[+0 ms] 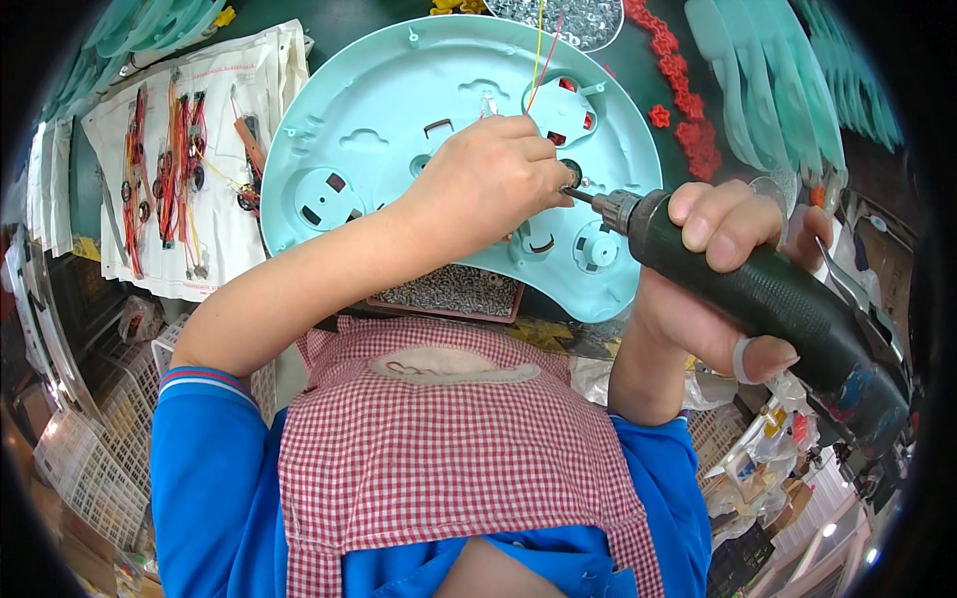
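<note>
A curved pale-turquoise plastic shell (374, 95) lies on the bench in front of me, its inner side with posts and cutouts facing up. My right hand (726, 227) grips a dark power screwdriver (773, 289) that slants in from the right. Its thin bit (581, 195) reaches the fingertips of my left hand (495, 177). Those fingers are pinched together over the shell, beside a small dark round part (570, 171); what lies between them is hidden. A yellow wire (539, 60) and a red wire (546, 62) rise from behind that hand.
On the left, wired parts (179, 169) lie on white bags (105, 125). Small metal pieces fill a bowl (583, 20) at the back and a tray (449, 291) in front. Red flower-shaped pieces (698, 149) and stacked turquoise parts (768, 85) are on the right.
</note>
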{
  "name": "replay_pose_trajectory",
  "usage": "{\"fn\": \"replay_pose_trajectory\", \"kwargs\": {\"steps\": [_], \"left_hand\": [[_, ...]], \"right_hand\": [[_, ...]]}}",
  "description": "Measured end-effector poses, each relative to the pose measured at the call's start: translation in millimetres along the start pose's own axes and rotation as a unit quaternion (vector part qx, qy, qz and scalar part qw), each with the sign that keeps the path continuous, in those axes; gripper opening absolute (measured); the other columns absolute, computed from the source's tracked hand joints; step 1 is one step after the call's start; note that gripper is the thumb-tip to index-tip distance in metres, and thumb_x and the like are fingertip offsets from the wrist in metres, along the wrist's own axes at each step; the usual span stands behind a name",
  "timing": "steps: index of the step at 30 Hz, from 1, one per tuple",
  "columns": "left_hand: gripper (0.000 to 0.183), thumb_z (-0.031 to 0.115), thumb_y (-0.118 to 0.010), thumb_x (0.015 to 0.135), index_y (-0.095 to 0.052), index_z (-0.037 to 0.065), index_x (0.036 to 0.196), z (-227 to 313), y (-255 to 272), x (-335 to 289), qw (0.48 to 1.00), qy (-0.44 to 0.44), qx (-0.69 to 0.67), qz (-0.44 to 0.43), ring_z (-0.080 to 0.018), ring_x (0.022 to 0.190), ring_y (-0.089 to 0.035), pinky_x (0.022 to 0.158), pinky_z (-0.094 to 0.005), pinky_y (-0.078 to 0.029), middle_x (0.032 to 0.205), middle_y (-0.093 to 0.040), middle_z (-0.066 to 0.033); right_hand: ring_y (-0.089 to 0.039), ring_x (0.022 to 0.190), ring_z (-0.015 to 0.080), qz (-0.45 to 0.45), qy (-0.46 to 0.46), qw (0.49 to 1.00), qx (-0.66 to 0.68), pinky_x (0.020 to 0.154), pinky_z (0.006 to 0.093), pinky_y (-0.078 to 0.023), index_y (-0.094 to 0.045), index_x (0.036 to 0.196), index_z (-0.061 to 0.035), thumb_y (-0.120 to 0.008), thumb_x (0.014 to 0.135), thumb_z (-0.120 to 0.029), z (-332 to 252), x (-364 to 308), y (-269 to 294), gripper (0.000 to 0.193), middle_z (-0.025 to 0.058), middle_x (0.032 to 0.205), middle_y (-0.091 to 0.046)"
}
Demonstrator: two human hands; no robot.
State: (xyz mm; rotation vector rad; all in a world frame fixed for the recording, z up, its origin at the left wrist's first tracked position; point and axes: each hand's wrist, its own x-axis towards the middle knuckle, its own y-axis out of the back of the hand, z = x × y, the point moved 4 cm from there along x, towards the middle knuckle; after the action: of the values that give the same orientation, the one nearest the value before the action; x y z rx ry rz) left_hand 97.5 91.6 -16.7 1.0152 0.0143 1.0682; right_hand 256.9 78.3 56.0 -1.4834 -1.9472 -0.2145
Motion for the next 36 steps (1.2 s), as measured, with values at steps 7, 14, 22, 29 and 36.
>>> {"fn": "replay_pose_trajectory", "kwargs": {"steps": [7,14,22,29,36], "left_hand": [[0.022,0.021,-0.079,0.066,-0.07,0.007,0.081,1,2,0,1.0,0.005,0.018,0.002,-0.0208,0.077,-0.061,0.072,-0.0325,-0.051,0.079,-0.065,-0.002],[0.025,0.021,-0.079,0.07,-0.07,0.004,0.086,-8,20,-14,0.992,0.098,0.0,-0.083,-0.0248,0.087,-0.06,0.076,-0.0356,-0.051,0.1,-0.063,-0.0062],[0.018,0.019,-0.074,0.076,-0.07,0.004,0.086,-8,17,-20,0.99,0.116,-0.018,-0.078,-0.0239,0.085,-0.06,0.074,-0.0352,-0.05,0.096,-0.061,-0.0043],[0.016,0.012,-0.068,0.074,-0.07,0.006,0.089,-12,22,-24,0.994,0.089,0.0,-0.07,-0.0228,0.094,-0.062,0.081,-0.0351,-0.049,0.101,-0.064,-0.0029],[0.011,0.018,-0.067,0.075,-0.06,0.012,0.081,-3,61,-12,0.959,-0.088,0.262,-0.059,-0.0175,0.094,-0.064,0.091,-0.0357,-0.046,0.088,-0.066,-0.0005]], "right_hand": [[-0.053,0.079,0.0219,0.012,0.007,1.0,-0.026,0.075,0.0392,-0.045,-0.037,0.143,-0.0084,-0.058,0.083,-0.066,0,0,-4,0.086,0.0067,0.084,-0.054],[-0.055,0.079,0.0244,0.03,-0.02,0.991,-0.128,0.075,0.0406,-0.046,-0.034,0.142,-0.0046,-0.058,0.085,-0.063,12,4,-5,0.085,0.011,0.086,-0.057],[-0.064,0.07,0.0232,0.115,-0.103,0.975,-0.158,0.073,0.0349,-0.056,-0.033,0.125,0.0071,-0.075,0.071,-0.065,31,7,-17,0.099,0.0124,0.077,-0.061],[-0.057,0.072,0.0228,0.066,-0.03,0.997,0.009,0.073,0.0379,-0.049,-0.042,0.13,-0.0004,-0.062,0.081,-0.062,30,4,17,0.082,0.0094,0.078,-0.058],[-0.055,0.07,0.022,0.342,-0.002,0.887,-0.309,0.071,0.0372,-0.049,-0.045,0.127,0.0,-0.06,0.086,-0.053,-36,-27,88,0.069,0.0109,0.075,-0.057]]}}
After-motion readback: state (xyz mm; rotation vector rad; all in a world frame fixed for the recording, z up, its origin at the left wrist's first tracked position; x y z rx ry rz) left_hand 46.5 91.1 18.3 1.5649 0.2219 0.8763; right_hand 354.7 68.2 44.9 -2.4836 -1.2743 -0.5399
